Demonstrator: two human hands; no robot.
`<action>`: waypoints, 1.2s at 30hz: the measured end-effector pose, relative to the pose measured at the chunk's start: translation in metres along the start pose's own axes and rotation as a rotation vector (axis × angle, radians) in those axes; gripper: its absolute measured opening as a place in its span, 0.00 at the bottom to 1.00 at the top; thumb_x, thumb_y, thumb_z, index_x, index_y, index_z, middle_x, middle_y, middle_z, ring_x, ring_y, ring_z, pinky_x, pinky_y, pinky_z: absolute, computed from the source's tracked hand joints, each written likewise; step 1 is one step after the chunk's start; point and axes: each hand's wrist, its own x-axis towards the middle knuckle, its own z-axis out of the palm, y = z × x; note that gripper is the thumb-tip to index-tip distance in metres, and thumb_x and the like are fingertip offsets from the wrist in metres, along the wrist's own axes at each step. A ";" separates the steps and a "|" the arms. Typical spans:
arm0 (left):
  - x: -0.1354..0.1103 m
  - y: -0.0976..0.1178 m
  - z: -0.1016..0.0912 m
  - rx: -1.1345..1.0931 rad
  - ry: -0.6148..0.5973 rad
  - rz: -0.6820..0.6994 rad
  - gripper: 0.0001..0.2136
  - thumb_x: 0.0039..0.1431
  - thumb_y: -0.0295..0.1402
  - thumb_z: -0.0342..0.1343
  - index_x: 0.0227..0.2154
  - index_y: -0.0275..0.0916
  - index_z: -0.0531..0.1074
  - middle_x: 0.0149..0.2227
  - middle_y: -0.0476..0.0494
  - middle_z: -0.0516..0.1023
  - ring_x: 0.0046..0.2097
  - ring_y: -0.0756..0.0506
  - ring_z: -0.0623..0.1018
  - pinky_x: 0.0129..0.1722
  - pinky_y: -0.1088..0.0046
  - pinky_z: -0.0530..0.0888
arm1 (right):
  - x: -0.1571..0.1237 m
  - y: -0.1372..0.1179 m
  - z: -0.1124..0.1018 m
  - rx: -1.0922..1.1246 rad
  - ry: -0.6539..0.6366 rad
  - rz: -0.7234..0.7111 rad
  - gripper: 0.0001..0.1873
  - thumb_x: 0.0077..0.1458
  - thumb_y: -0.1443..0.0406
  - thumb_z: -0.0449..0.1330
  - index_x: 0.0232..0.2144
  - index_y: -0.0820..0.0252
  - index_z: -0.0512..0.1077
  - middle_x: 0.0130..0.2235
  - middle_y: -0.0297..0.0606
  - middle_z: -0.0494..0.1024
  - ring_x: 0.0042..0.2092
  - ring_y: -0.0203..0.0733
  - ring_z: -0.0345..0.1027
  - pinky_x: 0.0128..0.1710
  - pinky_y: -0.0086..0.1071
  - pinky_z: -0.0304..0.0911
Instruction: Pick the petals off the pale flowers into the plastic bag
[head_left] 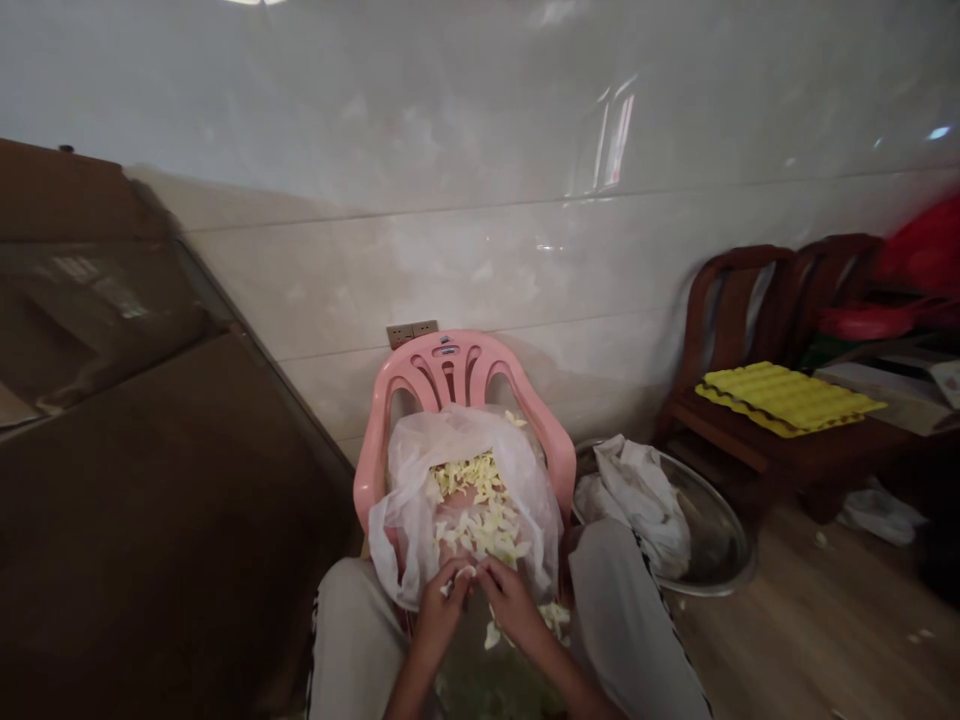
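1. Your left hand was closed in a pinch on a pale sliver, held at the fingertips.
2. Your right hand was curled just beside the sliver; the view was too small to tell whether it gripped the sliver too.
3. Both hands sat directly in front of the pink plastic armchair, close together and low over your grey trousers. That was a sound position, since anything released there had only a short way to drop.
4. The pale yellow shreds lay heaped on the armchair's seat, inside a translucent plastic bag draped open over the arms.
5. A few loose shreds lay outside the bag, below the armchair's front edge. Keeping your fingertips farther inside the bag's mouth would have served better.
6. To the armchair's right stood a steel basin holding a crumpled white cloth. Beyond the basin stood a wooden chair bearing a yellow egg tray.
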 end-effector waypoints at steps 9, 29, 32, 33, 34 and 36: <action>0.000 -0.005 0.000 0.020 0.005 -0.018 0.23 0.59 0.56 0.52 0.32 0.38 0.76 0.27 0.49 0.74 0.27 0.47 0.70 0.28 0.74 0.66 | -0.005 -0.001 -0.003 -0.178 -0.046 -0.059 0.17 0.67 0.55 0.50 0.34 0.57 0.72 0.28 0.34 0.76 0.30 0.41 0.69 0.32 0.31 0.59; -0.001 -0.005 0.003 0.046 -0.001 -0.059 0.24 0.60 0.56 0.52 0.34 0.38 0.79 0.30 0.45 0.80 0.31 0.45 0.75 0.32 0.72 0.70 | -0.008 -0.014 -0.007 -0.291 -0.067 -0.103 0.13 0.65 0.63 0.50 0.35 0.57 0.74 0.30 0.37 0.79 0.32 0.44 0.73 0.34 0.32 0.61; -0.002 -0.005 0.004 0.019 0.006 -0.084 0.25 0.58 0.57 0.53 0.36 0.38 0.79 0.29 0.45 0.80 0.30 0.45 0.74 0.30 0.73 0.69 | -0.008 -0.015 -0.006 -0.285 -0.042 -0.103 0.14 0.65 0.63 0.49 0.34 0.57 0.74 0.29 0.37 0.78 0.30 0.43 0.72 0.32 0.31 0.60; -0.002 -0.005 0.005 0.014 0.013 -0.090 0.25 0.58 0.57 0.53 0.36 0.38 0.79 0.29 0.46 0.79 0.30 0.45 0.74 0.29 0.73 0.69 | -0.008 -0.015 -0.005 -0.281 -0.033 -0.095 0.14 0.65 0.63 0.49 0.34 0.57 0.74 0.29 0.37 0.79 0.30 0.43 0.72 0.32 0.32 0.60; -0.002 -0.005 0.005 0.013 0.016 -0.092 0.25 0.58 0.57 0.53 0.36 0.38 0.79 0.28 0.46 0.79 0.29 0.45 0.74 0.29 0.73 0.69 | -0.007 -0.014 -0.005 -0.277 -0.025 -0.083 0.14 0.65 0.62 0.49 0.34 0.57 0.74 0.29 0.37 0.79 0.30 0.44 0.72 0.32 0.32 0.60; -0.003 -0.006 0.005 0.021 0.015 -0.084 0.24 0.58 0.57 0.53 0.37 0.39 0.79 0.28 0.47 0.78 0.28 0.46 0.73 0.29 0.74 0.69 | -0.007 -0.014 -0.005 -0.260 -0.017 -0.063 0.14 0.66 0.61 0.49 0.35 0.57 0.73 0.30 0.39 0.79 0.32 0.45 0.74 0.33 0.32 0.61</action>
